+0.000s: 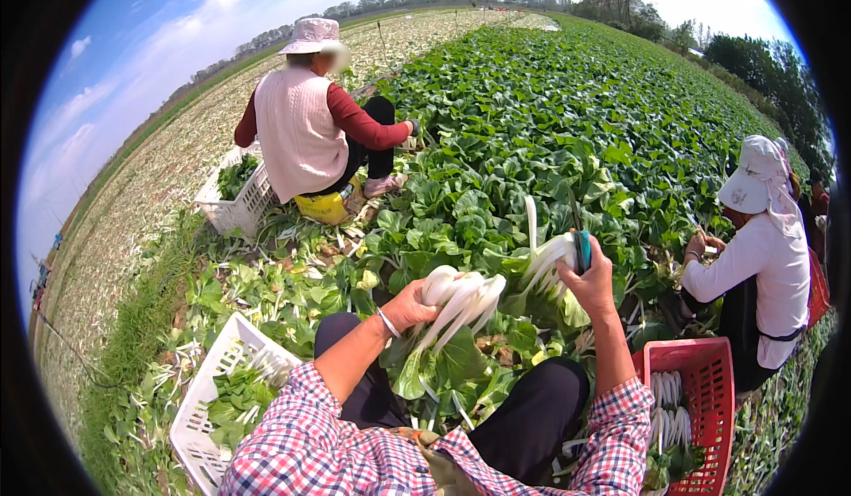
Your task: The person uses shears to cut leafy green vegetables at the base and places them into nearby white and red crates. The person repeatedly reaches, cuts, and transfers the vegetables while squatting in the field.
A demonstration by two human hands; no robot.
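My left hand (407,306) grips several white-stemmed bok choy heads (465,296), their pale bases up and green leaves hanging between my knees. In my right hand (594,282) is a knife with a teal handle (583,250), its dark blade (574,211) pointing up. Another bok choy (552,256) is at the fingers of that hand, its leaves hanging low and one white stalk sticking up. Whether the fingers pinch this plant or only touch it is hard to tell. The two bunches are apart.
A white crate (193,423) with bok choy stands at my left, a red crate (715,396) with stacked heads at my right. One co-worker (302,130) sits ahead left beside another white crate (233,210); another (764,270) crouches at right. Uncut bok choy rows (532,110) stretch ahead.
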